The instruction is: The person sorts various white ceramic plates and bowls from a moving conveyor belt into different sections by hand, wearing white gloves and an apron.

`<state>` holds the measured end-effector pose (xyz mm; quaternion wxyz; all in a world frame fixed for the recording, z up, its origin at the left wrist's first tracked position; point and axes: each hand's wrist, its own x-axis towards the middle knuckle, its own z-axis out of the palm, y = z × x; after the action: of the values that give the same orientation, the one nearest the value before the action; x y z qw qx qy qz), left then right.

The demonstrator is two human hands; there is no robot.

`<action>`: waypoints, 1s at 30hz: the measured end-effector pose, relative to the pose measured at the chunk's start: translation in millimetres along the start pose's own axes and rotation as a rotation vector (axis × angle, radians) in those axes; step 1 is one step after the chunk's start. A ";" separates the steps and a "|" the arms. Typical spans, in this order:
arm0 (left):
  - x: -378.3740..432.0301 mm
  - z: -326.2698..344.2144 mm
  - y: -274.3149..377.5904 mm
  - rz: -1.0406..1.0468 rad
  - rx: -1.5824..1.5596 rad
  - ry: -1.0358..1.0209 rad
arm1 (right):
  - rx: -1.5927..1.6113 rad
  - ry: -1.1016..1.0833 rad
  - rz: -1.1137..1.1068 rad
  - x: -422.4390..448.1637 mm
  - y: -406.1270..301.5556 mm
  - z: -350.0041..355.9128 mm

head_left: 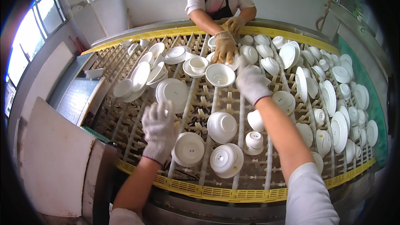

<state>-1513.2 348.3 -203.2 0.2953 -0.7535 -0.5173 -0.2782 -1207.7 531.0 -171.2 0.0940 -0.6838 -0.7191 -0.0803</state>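
My left hand [158, 131], in a knitted white glove, is over the pegs at the lower edge of an upturned white dish [172, 93]. A small pale patch shows by its fingers, and I cannot tell whether it holds anything. Below and right of it an upturned bowl [188, 149] rests on the pegs. My right hand [253, 82], gloved too and blurred by motion, reaches forward just right of an upright bowl [220, 75] with a little liquid inside. Its grip cannot be made out. Near its wrist are a tilted bowl [283, 101] and a cup [255, 120].
A pegged conveyor belt [200, 100] with yellow edging [243, 193] carries the dishes. Stacked bowls [140, 76] lie left; several tilted plates [328, 98] and cups fill the right. Opposite, a co-worker's gloved hand [225, 48] touches dishes. A metal panel [76, 100] borders the left end.
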 end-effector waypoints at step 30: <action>141.4 116.0 50.2 0.115 -0.480 -0.217 | 0.285 0.022 0.201 -153.0 112.2 -133.6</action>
<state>-1408.8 505.7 -186.4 0.0662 -0.8556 -0.4216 -0.2930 -1085.1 356.1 -80.6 0.2052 -0.7310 -0.6503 0.0249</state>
